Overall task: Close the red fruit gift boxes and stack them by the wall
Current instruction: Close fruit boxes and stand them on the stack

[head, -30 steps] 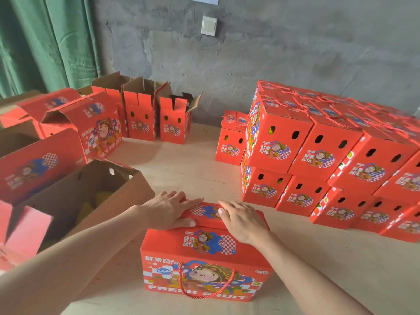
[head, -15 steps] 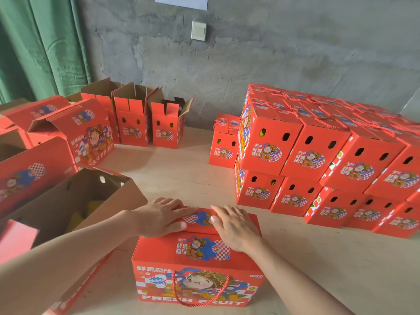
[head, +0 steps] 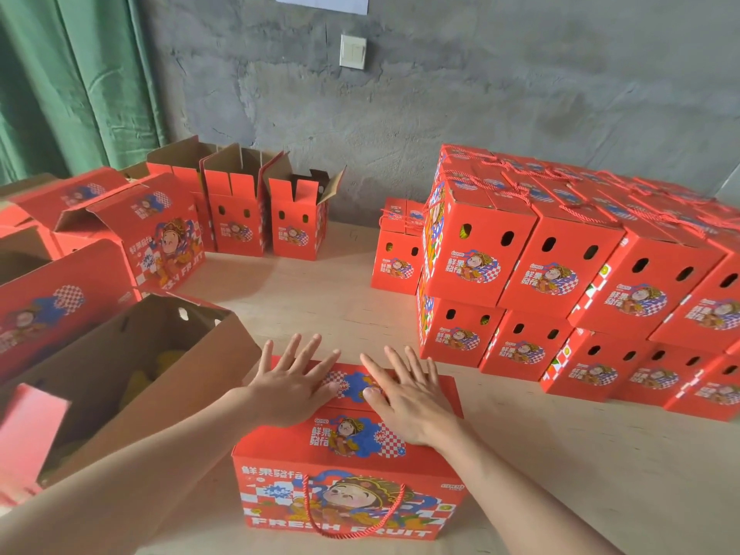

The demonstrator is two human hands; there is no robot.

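A red fruit gift box (head: 352,474) with a cartoon print and a red rope handle stands in front of me, its lid flaps folded shut. My left hand (head: 294,384) lies flat on the left half of the lid, fingers spread and straight. My right hand (head: 410,398) lies flat on the right half, fingers pointing away from me. A two-layer stack of closed red boxes (head: 560,274) stands along the grey wall at the right.
An open box (head: 132,374) showing yellow fruit inside sits to my left, touching the closed box. Several open red boxes (head: 236,218) stand at the back left near a green curtain (head: 72,82). The wooden surface (head: 320,298) lies between the groups.
Both hands have flattened and spread their fingers, sliding forward over the lid. The view has tilted up slightly.
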